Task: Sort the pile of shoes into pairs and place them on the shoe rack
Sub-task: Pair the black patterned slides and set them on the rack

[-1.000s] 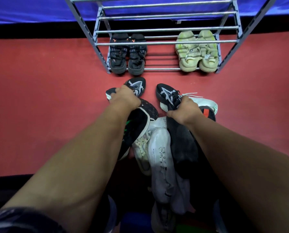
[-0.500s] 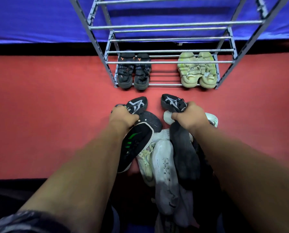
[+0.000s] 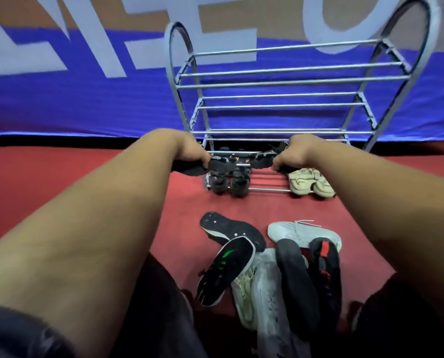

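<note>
Each of my hands holds one black shoe with white markings, lifted in front of the metal shoe rack (image 3: 288, 83). My left hand (image 3: 190, 151) grips the left black shoe (image 3: 200, 168); my right hand (image 3: 293, 153) grips the right black shoe (image 3: 263, 161). Both shoes hover at the rack's low front rail, toes pointing toward each other. Below them, black sandals (image 3: 230, 180) and pale green sandals (image 3: 310, 183) sit on the bottom shelf. The pile (image 3: 267, 270) of black and white shoes lies on the red floor near me.
A blue banner with white letters (image 3: 86, 94) hangs behind the rack. The rack's upper shelves hold nothing. Red carpet (image 3: 60, 171) stretches left and right of the rack. My knees (image 3: 396, 319) flank the pile.
Both hands have lifted the two black shoes off the pile and carried them forward to the rack's low rail. The view has tilted upward, showing the whole rack.
</note>
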### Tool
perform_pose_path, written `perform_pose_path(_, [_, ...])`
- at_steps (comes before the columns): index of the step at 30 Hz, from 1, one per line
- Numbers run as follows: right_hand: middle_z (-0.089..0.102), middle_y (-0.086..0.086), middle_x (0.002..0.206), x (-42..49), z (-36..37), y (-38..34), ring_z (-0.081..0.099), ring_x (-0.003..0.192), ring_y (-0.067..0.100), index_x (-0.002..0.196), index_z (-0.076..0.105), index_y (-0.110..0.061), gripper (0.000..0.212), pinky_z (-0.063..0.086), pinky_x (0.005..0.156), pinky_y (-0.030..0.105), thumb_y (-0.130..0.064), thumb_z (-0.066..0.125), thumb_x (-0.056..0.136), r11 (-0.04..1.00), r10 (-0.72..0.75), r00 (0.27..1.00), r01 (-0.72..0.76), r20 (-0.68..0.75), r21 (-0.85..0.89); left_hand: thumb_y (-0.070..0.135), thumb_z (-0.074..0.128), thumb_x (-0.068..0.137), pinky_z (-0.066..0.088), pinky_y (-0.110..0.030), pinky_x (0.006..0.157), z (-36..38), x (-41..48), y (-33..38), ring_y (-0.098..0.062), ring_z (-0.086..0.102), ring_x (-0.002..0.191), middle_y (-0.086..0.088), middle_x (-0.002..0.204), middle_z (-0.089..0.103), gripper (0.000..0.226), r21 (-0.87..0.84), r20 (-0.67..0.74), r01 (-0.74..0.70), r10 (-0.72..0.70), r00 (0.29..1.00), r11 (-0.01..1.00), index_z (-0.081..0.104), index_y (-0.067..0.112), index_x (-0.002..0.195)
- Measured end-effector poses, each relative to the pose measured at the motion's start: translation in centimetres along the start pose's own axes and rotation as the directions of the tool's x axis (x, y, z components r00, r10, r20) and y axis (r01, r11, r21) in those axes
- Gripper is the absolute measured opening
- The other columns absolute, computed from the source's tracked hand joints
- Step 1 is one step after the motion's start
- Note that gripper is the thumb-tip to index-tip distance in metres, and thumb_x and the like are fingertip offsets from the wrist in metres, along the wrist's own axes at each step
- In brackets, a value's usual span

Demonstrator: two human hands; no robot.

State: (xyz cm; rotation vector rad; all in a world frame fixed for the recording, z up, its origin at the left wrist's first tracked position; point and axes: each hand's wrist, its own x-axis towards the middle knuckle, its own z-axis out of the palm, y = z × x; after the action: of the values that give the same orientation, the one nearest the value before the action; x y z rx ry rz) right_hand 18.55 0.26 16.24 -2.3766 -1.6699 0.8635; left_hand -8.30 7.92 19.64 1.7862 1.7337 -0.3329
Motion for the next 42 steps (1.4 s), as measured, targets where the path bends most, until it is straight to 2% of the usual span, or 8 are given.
perform_pose_path(3, [0.06,0.001,0.063,-0.3,-0.2,0.0,0.051,0.055,0.015,0.062,0.063,-0.015,0.036,0.043,0.055,0.027,-0.04,0.087,0.074,0.999,-0.02,0.998,0.023,-0.052,0.044,0.029,0.071,0.081,0.044,-0.019,0.044,-0.8,-1.9,1.3,-0.018,0.056,0.038,-0.003,0.055,0.066,0.019,0.065,-0.053,-0.017,0.02,0.998,0.998,0.075,0.014,0.07])
perform_pose_path(8, [0.072,0.01,0.084,0.6,1.9,0.2,0.066,0.078,0.026,0.084,0.071,-0.007,0.038,0.056,0.075,0.036,-0.039,0.088,0.073,0.992,0.005,0.997,0.004,-0.073,0.123,0.038,0.068,0.08,0.049,-0.028,0.058,3.2,1.3,1.2,-0.028,0.061,0.06,-0.009,0.069,0.071,0.034,0.03,-0.163,-0.062,0.066,0.985,0.998,0.08,0.007,0.083])
perform_pose_path(13, [0.059,0.004,0.07,3.3,4.9,-0.2,0.059,0.071,0.028,0.078,0.062,-0.01,0.036,0.046,0.064,0.031,-0.037,0.084,0.074,0.978,0.059,0.984,-0.023,-0.166,0.209,0.039,0.053,0.1,0.049,-0.036,0.075,3.4,3.7,2.9,-0.038,0.069,0.103,-0.019,0.111,0.074,0.043,0.204,-0.176,-0.063,0.1,0.979,0.977,0.072,0.001,0.111])
perform_pose_path(16, [0.065,0.006,0.088,5.7,6.7,0.9,0.062,0.084,0.032,0.101,0.062,-0.009,0.049,0.052,0.071,0.035,-0.041,0.084,0.071,0.98,0.053,0.974,-0.009,-0.219,0.197,0.037,0.054,0.097,0.049,-0.036,0.075,2.1,6.3,3.1,-0.037,0.07,0.091,-0.019,0.101,0.072,0.035,0.263,-0.102,-0.061,0.09,0.991,0.963,0.074,0.009,0.099])
perform_pose_path(19, [0.062,0.005,0.102,8.6,8.0,1.6,0.064,0.098,0.033,0.111,0.062,-0.015,0.059,0.055,0.083,0.038,-0.047,0.083,0.067,0.977,0.036,0.961,0.024,-0.274,0.213,0.037,0.057,0.09,0.051,-0.036,0.073,2.2,10.2,2.2,-0.031,0.062,0.068,-0.013,0.085,0.07,0.031,0.125,-0.043,-0.018,0.024,0.999,0.992,0.073,0.011,0.086])
perform_pose_path(24, [0.067,0.009,0.108,14.2,11.2,1.8,0.064,0.104,0.032,0.112,0.065,-0.018,0.059,0.055,0.091,0.04,-0.05,0.075,0.064,0.953,0.062,0.927,0.055,-0.369,0.299,0.044,0.062,0.098,0.044,-0.045,0.108,9.7,17.8,0.1,-0.041,0.049,0.133,-0.023,0.149,0.045,0.071,-0.015,-0.373,0.047,-0.049,0.926,0.999,0.043,-0.005,0.146])
perform_pose_path(32, [0.063,0.015,0.124,19.7,14.4,-0.2,0.059,0.116,0.038,0.132,0.06,-0.01,0.071,0.049,0.101,0.041,-0.049,0.074,0.074,0.955,0.037,0.909,0.09,-0.416,0.282,0.04,0.064,0.097,0.035,-0.045,0.116,13.9,24.2,1.1,-0.038,0.043,0.133,-0.022,0.143,0.044,0.068,-0.044,-0.605,-0.089,0.044,0.795,0.995,0.039,-0.006,0.141])
perform_pose_path(42, [0.049,0.019,0.135,24.0,16.2,-2.2,0.047,0.131,0.038,0.146,0.047,-0.005,0.08,0.039,0.114,0.04,-0.045,0.076,0.083,0.948,-0.078,0.963,0.151,-0.256,0.279,0.043,0.058,0.103,0.035,-0.043,0.115,12.9,27.7,2.3,-0.037,0.04,0.141,-0.022,0.151,0.04,0.079,-0.161,-0.592,-0.001,-0.096,0.8,0.987,0.023,-0.003,0.157])
